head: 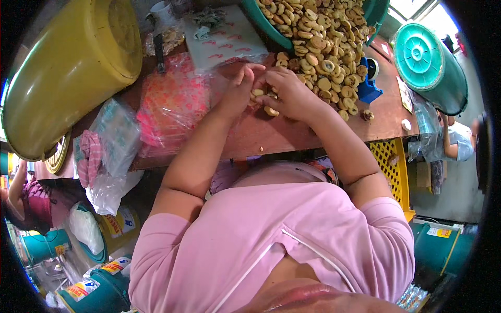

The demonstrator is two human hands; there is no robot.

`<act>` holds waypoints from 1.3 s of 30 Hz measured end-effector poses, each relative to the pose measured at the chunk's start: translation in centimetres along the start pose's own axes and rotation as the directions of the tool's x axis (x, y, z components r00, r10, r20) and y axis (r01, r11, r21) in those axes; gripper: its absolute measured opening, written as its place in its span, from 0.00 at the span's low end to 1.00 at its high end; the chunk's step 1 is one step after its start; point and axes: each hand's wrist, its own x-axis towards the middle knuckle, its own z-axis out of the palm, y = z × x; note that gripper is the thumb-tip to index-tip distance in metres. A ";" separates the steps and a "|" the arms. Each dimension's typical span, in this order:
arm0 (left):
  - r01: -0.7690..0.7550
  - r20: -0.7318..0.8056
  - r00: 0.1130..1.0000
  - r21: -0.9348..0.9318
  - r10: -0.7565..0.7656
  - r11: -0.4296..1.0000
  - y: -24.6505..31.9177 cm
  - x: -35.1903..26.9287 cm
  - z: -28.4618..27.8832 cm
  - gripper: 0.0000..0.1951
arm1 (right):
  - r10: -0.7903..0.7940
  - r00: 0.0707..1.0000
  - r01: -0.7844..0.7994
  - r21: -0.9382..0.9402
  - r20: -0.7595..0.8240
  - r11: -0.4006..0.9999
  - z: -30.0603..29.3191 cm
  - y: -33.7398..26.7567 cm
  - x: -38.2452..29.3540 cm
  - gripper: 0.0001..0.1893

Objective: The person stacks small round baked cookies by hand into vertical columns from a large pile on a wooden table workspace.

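Note:
Small round baked pastries (313, 43) spill in a heap from a tipped green tub (270, 29) onto the brown tabletop (289, 135). My left hand (242, 84) is beside a few pastries at the near left of the heap, its fingers raised; whether it holds a clear bag there is not plain. My right hand (287, 92) curls over pastries close to my left hand, its thumb and fingers around some of them. One pastry (271, 111) shows just below my right hand. Left of my hands lies a stack of clear plastic bags with red print (172, 98).
Printed plastic sheets (227, 39) lie behind my left hand. A blue tape dispenser (368, 88) stands right of the heap. A yellow tub (78, 70) is at the left, a green tub (426, 66) at the right. A yellow crate (391, 168) is below the table's right edge. Other people sit at both sides.

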 end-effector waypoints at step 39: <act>0.190 0.063 0.982 -0.260 -0.179 0.947 0.8 0.6 0.4 0.47 | 0.236 0.969 -0.200 0.317 -0.079 0.927 -0.4 0.8 -0.1 0.20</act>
